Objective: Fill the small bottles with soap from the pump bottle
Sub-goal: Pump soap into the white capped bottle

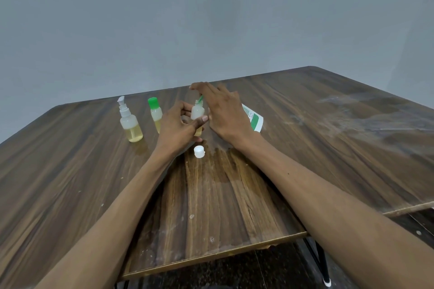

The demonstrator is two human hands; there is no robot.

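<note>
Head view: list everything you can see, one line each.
Clear plastic pump bottle: one, white pump, yellow soap inside, table's left.
Small green-capped bottle: one, translucent, upright beside the pump bottle.
Small uncapped bottle: one, translucent, centre, held.
Green spout: one, over the uncapped bottle's mouth.
White-and-green container: one, mostly hidden behind the right hand.
White cap: one, near the uncapped bottle.
Wooden table: one, brown.
Left hand: grips the uncapped bottle.
Right hand: over the spout.

Counter [234,195] brown wood grain; pump bottle [130,124] white, yellow soap; small bottle's cap [153,103] green; loose cap [199,150] white.
</note>
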